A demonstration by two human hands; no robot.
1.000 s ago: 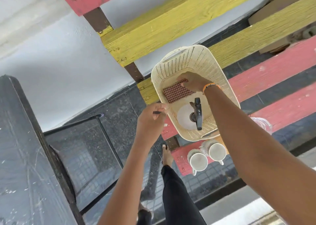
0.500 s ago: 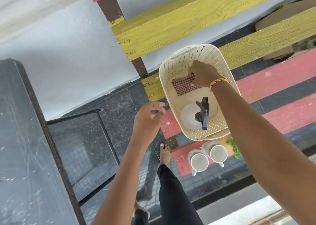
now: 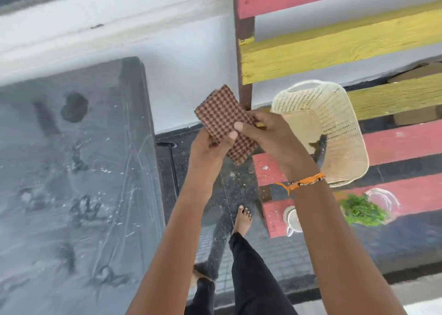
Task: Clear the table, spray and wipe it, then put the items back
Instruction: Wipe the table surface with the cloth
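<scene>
Dusty grey table (image 3: 71, 171) waits at left; both hands pinch the folded checkered cloth (image 3: 223, 120), left hand (image 3: 210, 147) below, right hand (image 3: 270, 135) beside; best unfold it fully before wiping.

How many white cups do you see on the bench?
1. One white cup stands on the lowest red plank, near its left end, partly behind the right forearm. The arm may hide a second cup.

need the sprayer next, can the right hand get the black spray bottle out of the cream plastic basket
Probably not yet: the right hand and left hand both hold the checked cloth. The black spray bottle lies uncovered in the open-topped cream plastic basket.
</scene>
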